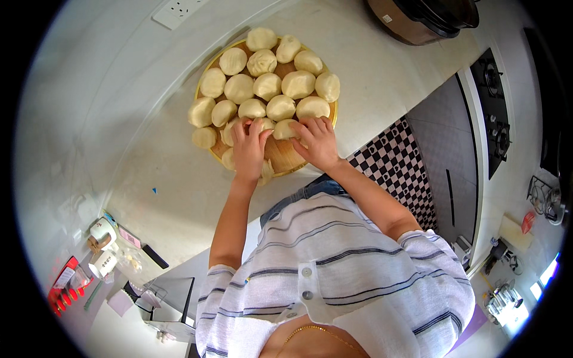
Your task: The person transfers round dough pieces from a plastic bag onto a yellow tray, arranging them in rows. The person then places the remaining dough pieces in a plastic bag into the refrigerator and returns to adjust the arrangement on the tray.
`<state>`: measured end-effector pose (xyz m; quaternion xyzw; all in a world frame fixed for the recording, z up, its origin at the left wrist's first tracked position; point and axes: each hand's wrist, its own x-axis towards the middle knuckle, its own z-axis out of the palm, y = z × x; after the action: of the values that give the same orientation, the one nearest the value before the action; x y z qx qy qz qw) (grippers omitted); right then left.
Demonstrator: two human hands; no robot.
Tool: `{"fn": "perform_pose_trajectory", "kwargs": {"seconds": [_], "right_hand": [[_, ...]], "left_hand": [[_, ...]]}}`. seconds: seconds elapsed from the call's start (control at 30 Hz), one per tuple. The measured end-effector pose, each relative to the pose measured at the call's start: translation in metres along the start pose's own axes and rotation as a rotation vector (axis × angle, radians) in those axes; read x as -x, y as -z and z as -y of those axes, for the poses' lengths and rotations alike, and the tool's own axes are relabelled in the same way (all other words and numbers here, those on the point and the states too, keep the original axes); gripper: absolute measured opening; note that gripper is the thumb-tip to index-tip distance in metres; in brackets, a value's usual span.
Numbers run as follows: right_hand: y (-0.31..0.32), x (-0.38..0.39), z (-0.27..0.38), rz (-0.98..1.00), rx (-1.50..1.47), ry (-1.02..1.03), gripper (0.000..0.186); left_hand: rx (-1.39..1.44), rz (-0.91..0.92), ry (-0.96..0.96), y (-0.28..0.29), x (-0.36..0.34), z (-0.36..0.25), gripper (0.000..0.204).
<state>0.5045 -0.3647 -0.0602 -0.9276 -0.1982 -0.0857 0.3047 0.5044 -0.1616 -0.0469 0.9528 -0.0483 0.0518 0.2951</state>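
Pale dough buns point(267, 86), smooth and rounded, sit close together on a round wooden board point(289, 156) with a yellow rim. My left hand point(248, 146) is at the board's near side, its fingers curled down around a small dough bun point(267, 125). Just to the right, my right hand point(317, 142) has its fingers bent over another dough bun point(285, 129), gripping its right side. My fingers partly cover both buns. More dough pieces point(266, 172) lie by my left wrist at the board's near edge, partly hidden.
The board rests on a pale counter point(155, 197). A brown and black cooker point(418, 21) stands at the far right, and a wall socket point(177, 12) is at the far left. White containers point(104, 262) and a red item point(64, 292) stand at the lower left. A gas hob point(492, 113) is at the right.
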Motion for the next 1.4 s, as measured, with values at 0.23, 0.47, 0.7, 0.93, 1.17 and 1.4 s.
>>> {"fn": "perform_pose_trajectory", "kwargs": {"seconds": [0.23,0.47,0.7,0.93,1.17,1.4], "right_hand": [[0.025,-0.002,0.012,0.053,-0.089,-0.106,0.047],[0.030,0.011,0.014,-0.060,-0.097,-0.077,0.041],[-0.016,0.015,0.069,0.784,-0.270,-0.278,0.056],[-0.053,0.030,0.059,0.731,-0.493,-0.284,0.060],[-0.056,0.042,0.048,0.674,-0.867,-0.586,0.055],[-0.055,0.035,0.056,0.216,-1.567,-1.229,0.058]], "left_hand": [[0.058,-0.112,0.098,0.022,0.011,0.019,0.037],[0.142,-0.210,0.407,0.052,0.063,0.057,0.033],[0.373,0.004,0.554,0.036,0.088,0.058,0.047],[0.582,0.005,0.615,0.040,0.100,0.065,0.038],[0.848,-0.194,0.625,0.038,0.108,0.063,0.036],[0.749,-0.125,0.562,0.038,0.088,0.055,0.038]]}}
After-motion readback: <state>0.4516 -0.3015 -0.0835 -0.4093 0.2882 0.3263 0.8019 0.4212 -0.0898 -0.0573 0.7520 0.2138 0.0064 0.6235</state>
